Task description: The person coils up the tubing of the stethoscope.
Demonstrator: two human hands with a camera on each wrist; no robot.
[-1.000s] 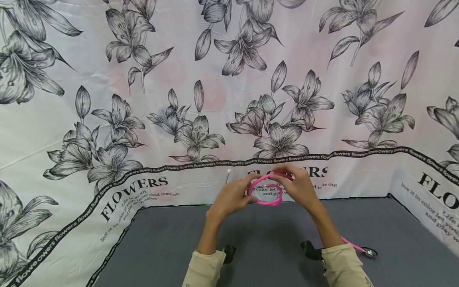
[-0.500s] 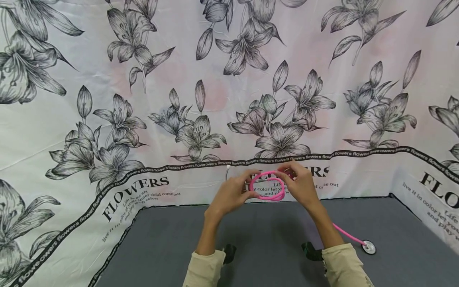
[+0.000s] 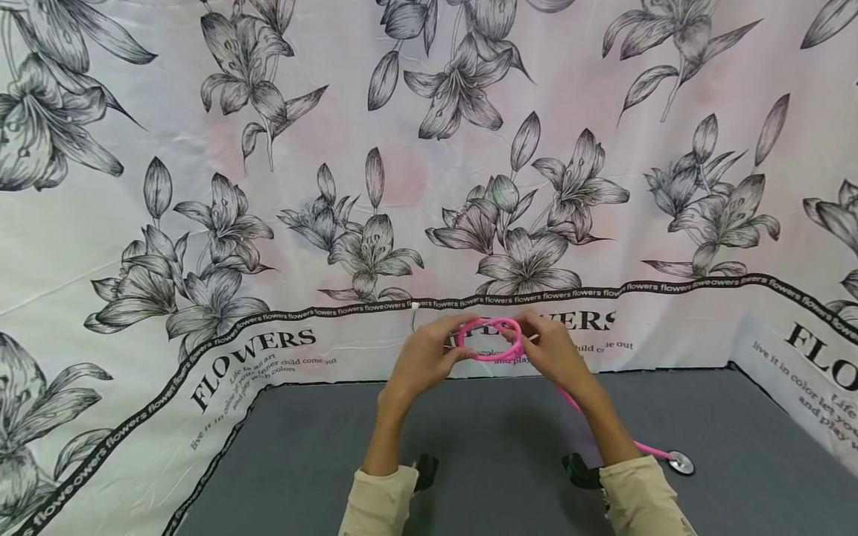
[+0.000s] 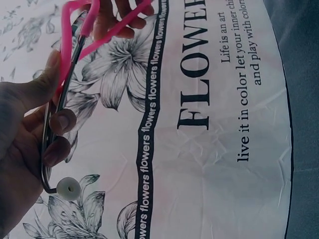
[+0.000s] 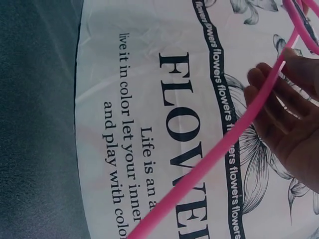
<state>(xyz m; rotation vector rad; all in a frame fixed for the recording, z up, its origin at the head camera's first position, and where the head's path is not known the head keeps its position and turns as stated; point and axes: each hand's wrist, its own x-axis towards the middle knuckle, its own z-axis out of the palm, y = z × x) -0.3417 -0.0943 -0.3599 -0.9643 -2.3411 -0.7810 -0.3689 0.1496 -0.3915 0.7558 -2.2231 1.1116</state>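
Observation:
A pink stethoscope point(image 3: 497, 358) is held up in a loop between both hands, above the far edge of the grey table. My left hand point(image 3: 427, 356) grips its metal ear tubes point(image 4: 66, 92) and the pink tubing beside them; a white ear tip point(image 4: 69, 188) sticks out below the fingers. On the other side, my right hand point(image 3: 551, 346) pinches the loop between thumb and fingers. From there the pink tube point(image 5: 199, 172) runs down past the right forearm to the round chest piece point(image 3: 681, 463), which is near the table at the right.
The grey table point(image 3: 302, 454) spreads beneath the arms. Behind it hangs a white cloth point(image 3: 375, 335) printed with flowers and lettering. Dark straps point(image 3: 582, 470) show by both cuffs.
The pink loop has become flatter and shifted slightly left. Both hands have drawn a little closer together. The chest piece has swung round and its flat face now shows.

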